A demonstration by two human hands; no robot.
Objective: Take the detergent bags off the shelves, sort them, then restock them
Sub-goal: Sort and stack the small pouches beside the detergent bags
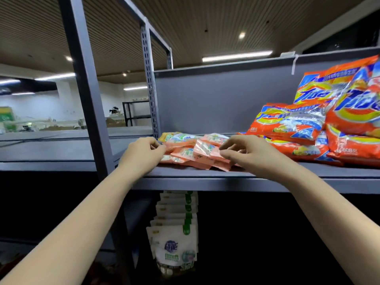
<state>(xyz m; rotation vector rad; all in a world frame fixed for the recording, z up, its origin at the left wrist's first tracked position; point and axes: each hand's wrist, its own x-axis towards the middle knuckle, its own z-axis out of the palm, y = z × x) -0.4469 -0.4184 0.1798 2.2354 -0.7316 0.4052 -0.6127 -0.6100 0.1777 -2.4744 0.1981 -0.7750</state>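
Pink detergent bags (197,153) on the shelf (205,175): small, soft, light, slippery film. Left hand (144,153) and right hand (244,151) pinch their edges; grip there.

We see both our bare arms reaching onto a grey metal shelf (205,175). Our left hand (144,151) and right hand (244,151), fingers curled, pinch the edges of a low pile of small pink detergent bags (197,153). To the right, large orange detergent bags (320,124) lie stacked against the back panel. Below the shelf hangs a row of white pouches (176,233).
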